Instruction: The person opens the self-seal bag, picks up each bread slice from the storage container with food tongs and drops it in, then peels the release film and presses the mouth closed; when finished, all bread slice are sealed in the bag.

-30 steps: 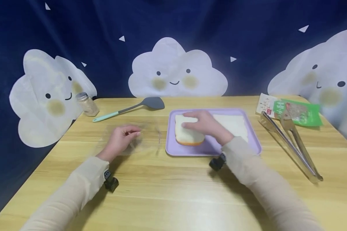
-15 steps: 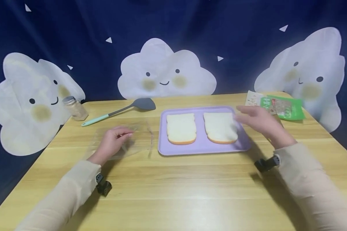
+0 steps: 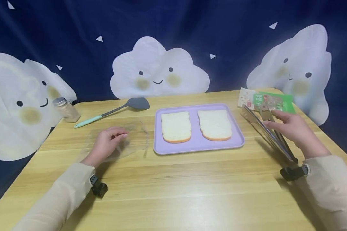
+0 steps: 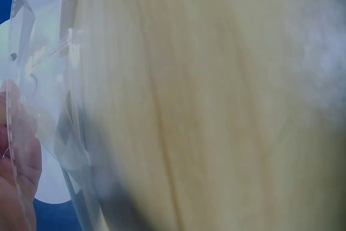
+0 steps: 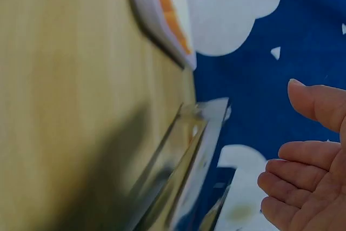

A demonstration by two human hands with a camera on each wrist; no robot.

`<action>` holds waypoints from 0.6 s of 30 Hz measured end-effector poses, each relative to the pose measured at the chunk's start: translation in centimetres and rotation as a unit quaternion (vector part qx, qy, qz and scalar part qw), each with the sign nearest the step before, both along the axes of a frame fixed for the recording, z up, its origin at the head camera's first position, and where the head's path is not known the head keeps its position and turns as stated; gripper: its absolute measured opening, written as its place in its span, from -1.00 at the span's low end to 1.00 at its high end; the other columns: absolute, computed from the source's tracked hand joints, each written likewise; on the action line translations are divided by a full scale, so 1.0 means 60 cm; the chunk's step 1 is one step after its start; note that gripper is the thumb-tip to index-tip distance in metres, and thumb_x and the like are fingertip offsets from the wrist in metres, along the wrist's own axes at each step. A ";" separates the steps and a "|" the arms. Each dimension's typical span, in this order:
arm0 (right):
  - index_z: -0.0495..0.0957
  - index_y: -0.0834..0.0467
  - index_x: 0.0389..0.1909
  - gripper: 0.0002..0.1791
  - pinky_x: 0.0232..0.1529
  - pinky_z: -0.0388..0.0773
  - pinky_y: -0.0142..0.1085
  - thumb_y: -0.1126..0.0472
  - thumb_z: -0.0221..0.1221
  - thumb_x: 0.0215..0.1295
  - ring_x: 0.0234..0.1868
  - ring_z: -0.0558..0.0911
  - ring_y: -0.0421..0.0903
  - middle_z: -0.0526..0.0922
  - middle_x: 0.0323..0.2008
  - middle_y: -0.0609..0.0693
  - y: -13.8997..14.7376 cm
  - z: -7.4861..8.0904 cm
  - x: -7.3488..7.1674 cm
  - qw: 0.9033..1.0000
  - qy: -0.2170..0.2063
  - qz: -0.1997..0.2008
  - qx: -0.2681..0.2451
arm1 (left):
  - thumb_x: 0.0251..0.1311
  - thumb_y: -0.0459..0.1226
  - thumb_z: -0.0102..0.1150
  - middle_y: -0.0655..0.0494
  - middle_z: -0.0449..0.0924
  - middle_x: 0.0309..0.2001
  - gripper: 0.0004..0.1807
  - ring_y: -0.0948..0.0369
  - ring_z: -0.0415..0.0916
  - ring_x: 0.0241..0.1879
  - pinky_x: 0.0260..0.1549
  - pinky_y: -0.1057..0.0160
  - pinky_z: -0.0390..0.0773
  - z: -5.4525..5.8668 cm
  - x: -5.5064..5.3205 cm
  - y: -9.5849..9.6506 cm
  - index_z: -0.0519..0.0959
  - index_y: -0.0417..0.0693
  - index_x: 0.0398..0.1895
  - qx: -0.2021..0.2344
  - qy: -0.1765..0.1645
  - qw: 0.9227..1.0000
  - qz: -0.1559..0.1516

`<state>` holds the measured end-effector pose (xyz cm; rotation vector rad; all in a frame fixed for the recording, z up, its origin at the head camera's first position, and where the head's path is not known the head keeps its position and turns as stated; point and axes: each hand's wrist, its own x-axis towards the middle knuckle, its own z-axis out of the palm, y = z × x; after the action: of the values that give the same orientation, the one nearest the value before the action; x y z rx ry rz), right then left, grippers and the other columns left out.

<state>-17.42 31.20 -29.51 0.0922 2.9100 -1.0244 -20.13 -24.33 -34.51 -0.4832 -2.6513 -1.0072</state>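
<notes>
A clear plastic bag hangs from the pinched thumb and fingers of my left hand. In the left wrist view the see-through bag covers part of that hand. Over the metal tongs on the right, my right hand holds its fingers and thumb apart. The right wrist view has the tongs below that palm, with a gap between. Two bread slices, the left slice and the right slice, lie side by side on a purple tray.
A grey spatula with a mint handle lies at the back left beside a metal-lidded jar. Green and white packets sit behind the tongs at the back right. A dark cloud-print curtain hangs behind the table.
My right hand has left the left bread slice and moved right, over the tray, to the tongs. The left hand keeps its pinch on the bag. The head view has turned rightward.
</notes>
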 end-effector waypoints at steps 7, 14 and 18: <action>-0.18 0.35 0.38 -0.05 0.14 0.12 0.29 -0.15 0.06 0.27 0.22 0.05 0.54 -0.10 0.33 0.48 0.014 -0.028 0.014 0.999 -0.021 -0.018 -0.018 | 0.16 -0.37 0.18 -0.08 0.64 -0.24 -0.86 0.37 0.43 -0.37 -0.45 0.53 0.41 -0.001 0.000 -0.002 0.67 -0.23 -0.25 0.002 0.013 1.000 0.001; -0.25 0.36 0.38 0.04 0.17 0.08 0.26 -0.12 0.16 0.21 0.26 0.02 0.50 -0.10 0.30 0.52 0.015 -0.050 0.019 0.999 -0.027 -0.015 -0.017 | 0.17 -0.36 0.18 -0.09 0.64 -0.22 -0.85 0.34 0.45 -0.32 -0.42 0.54 0.42 -0.004 0.001 -0.003 0.67 -0.23 -0.25 0.005 0.005 1.000 0.005; -0.25 0.33 0.39 0.08 0.19 0.05 0.26 -0.12 0.21 0.15 0.27 0.01 0.47 -0.06 0.28 0.54 0.020 -0.061 0.019 0.999 -0.034 -0.018 -0.017 | 0.17 -0.36 0.17 -0.09 0.63 -0.21 -0.85 0.35 0.45 -0.32 -0.43 0.54 0.42 -0.004 0.002 -0.004 0.67 -0.23 -0.24 0.004 0.005 1.000 0.005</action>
<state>-16.26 32.38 -33.18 0.1753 2.8388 -1.0546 -20.03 -24.58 -34.75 -0.4724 -2.6365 -1.0094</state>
